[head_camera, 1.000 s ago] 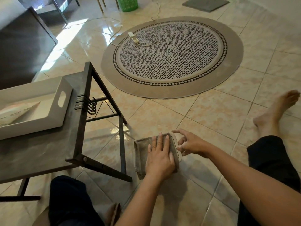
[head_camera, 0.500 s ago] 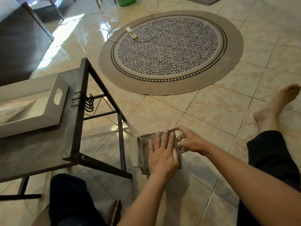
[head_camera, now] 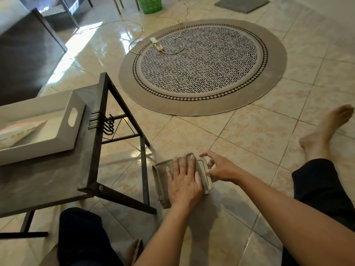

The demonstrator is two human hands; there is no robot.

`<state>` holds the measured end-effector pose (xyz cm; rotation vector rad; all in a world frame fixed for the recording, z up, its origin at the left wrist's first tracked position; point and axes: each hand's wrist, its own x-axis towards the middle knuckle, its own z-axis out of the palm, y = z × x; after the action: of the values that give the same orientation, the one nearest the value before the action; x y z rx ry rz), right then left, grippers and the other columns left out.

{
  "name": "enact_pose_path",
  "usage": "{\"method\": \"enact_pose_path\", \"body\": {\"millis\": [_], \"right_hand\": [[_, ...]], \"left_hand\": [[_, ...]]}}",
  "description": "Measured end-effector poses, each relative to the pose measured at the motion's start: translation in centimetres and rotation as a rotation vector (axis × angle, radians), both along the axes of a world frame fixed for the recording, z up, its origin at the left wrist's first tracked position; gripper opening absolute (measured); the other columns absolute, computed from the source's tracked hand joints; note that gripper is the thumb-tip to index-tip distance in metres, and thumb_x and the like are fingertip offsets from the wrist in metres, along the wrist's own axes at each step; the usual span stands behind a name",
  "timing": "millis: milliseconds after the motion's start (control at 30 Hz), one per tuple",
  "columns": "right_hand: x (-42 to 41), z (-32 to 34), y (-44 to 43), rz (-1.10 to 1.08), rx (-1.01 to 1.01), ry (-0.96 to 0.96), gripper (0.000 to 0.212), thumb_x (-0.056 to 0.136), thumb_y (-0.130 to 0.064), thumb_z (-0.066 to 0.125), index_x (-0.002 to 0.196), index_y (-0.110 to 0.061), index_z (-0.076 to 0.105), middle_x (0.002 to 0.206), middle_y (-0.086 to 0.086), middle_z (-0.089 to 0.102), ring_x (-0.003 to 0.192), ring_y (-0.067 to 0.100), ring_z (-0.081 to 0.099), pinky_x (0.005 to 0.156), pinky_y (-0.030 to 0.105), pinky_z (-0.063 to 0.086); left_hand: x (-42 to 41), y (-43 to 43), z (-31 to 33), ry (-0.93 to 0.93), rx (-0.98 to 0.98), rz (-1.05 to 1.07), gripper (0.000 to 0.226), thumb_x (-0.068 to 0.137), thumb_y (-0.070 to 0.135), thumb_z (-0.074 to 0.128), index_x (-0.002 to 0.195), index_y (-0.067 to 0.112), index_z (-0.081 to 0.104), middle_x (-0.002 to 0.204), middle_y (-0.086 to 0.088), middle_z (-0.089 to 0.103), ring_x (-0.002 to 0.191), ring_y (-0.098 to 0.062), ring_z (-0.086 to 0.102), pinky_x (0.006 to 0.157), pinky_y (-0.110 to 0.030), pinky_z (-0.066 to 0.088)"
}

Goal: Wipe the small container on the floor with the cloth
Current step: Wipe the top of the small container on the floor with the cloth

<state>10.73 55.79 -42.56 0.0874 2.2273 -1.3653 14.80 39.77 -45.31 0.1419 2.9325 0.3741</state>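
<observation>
A small flat beige container (head_camera: pixel 204 172) lies on the tiled floor just in front of me. A folded grey-brown cloth (head_camera: pixel 160 179) covers most of its top. My left hand (head_camera: pixel 184 181) lies flat on the cloth, fingers spread, pressing it down onto the container. My right hand (head_camera: pixel 219 168) holds the container's right edge with thumb and fingertips. Only the right strip of the container's lid shows past the cloth.
A low dark table (head_camera: pixel 48 179) stands at the left, its metal leg (head_camera: pixel 144 169) close beside the cloth. A white tray (head_camera: pixel 75 127) sits on it. A round patterned rug (head_camera: pixel 203 66) with a power strip (head_camera: pixel 156 43) lies ahead. My bare foot (head_camera: pixel 326 131) rests at right.
My left hand has slid the cloth leftward across the container, uncovering the right strip of its lid. My right hand still steadies the right edge.
</observation>
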Motion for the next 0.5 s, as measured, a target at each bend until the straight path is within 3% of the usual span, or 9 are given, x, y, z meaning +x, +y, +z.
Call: {"method": "enact_pose_path", "body": {"millis": [100, 267, 400, 500], "right_hand": [[-0.3, 0.1, 0.0, 0.008, 0.017, 0.031, 0.048, 0.086, 0.005, 0.063, 0.123, -0.025, 0.055, 0.086, 0.009, 0.046, 0.073, 0.02, 0.058, 0.063, 0.032, 0.064], [0.0, -0.3, 0.1, -0.044, 0.005, 0.053, 0.042, 0.087, 0.003, 0.063, 0.12, -0.023, 0.057, 0.085, 0.008, 0.05, 0.072, 0.019, 0.061, 0.064, 0.035, 0.064], [0.0, -0.4, 0.1, -0.049, -0.01, 0.041, 0.044, 0.086, 0.007, 0.06, 0.119, -0.022, 0.058, 0.084, 0.007, 0.052, 0.07, 0.019, 0.061, 0.065, 0.037, 0.064], [0.0, -0.3, -0.1, -0.045, 0.016, 0.046, 0.042, 0.087, 0.005, 0.064, 0.12, -0.02, 0.056, 0.084, 0.005, 0.052, 0.07, 0.018, 0.062, 0.062, 0.032, 0.063]], "left_hand": [[-0.5, 0.4, -0.3, 0.028, -0.016, -0.06, 0.063, 0.097, 0.047, 0.013, 0.154, 0.033, -0.01, 0.163, 0.004, -0.017, 0.147, -0.02, -0.024, 0.118, -0.052, -0.013], [-0.4, 1.0, -0.5, 0.027, -0.015, -0.008, 0.063, 0.095, 0.047, 0.01, 0.153, 0.033, -0.012, 0.163, 0.003, -0.02, 0.147, -0.02, -0.025, 0.118, -0.052, -0.013], [0.0, 1.0, -0.6, 0.029, -0.025, -0.101, 0.063, 0.098, 0.046, 0.016, 0.152, 0.034, -0.014, 0.161, 0.005, -0.023, 0.145, -0.019, -0.028, 0.118, -0.053, -0.012], [-0.8, -1.6, -0.6, 0.027, -0.008, 0.051, 0.062, 0.099, 0.045, 0.016, 0.153, 0.034, -0.014, 0.164, 0.001, -0.016, 0.147, -0.019, -0.022, 0.119, -0.053, -0.011]]}}
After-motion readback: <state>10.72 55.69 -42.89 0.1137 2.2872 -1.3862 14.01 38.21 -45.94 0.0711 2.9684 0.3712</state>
